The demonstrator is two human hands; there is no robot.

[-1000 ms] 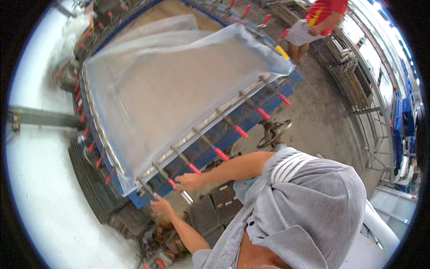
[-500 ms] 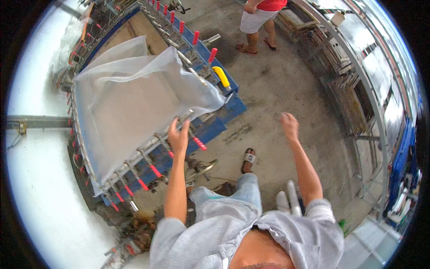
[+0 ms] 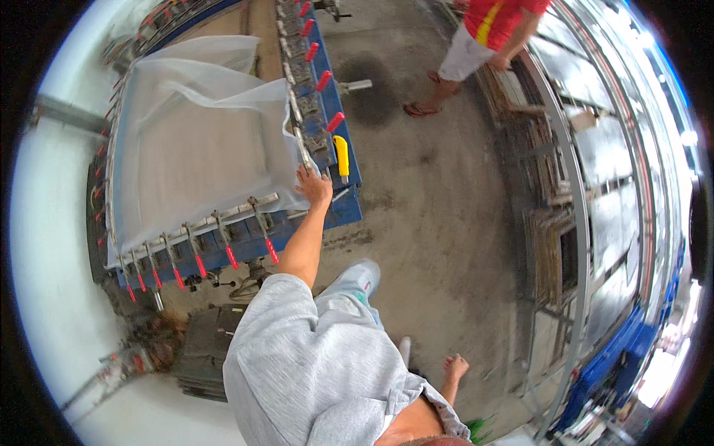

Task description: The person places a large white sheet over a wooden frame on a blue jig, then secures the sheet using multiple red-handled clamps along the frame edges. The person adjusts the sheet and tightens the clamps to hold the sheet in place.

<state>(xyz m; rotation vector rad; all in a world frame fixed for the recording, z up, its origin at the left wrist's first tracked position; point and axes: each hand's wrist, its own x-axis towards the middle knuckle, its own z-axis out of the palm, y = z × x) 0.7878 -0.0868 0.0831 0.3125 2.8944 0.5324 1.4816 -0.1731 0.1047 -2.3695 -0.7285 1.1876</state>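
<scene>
My left hand (image 3: 314, 186) reaches forward to the near right corner of a blue stretching table. Its fingers are spread and lie on the edge of a sheer white mesh sheet (image 3: 216, 156), beside the metal clamp bar. The mesh lies loose over the table, with folds raised at its far end. Just right of this hand a yellow box cutter (image 3: 341, 157) rests on the blue table edge (image 3: 346, 204). My right hand (image 3: 456, 366) hangs low at my right side, away from the table, its fingers curled with nothing visible in them.
Toggle clamps with red handles (image 3: 231, 256) line the table's near and right sides. Another person (image 3: 476, 44) in a red top and white shorts stands at the far right. Stacked frames (image 3: 550, 256) lean in a metal rack along the right. Dark flat panels (image 3: 212, 349) lie at lower left.
I have turned and stepped along the table. My left hand has moved from the near edge to the mesh corner. My right hand has dropped to my side. The other person has moved right.
</scene>
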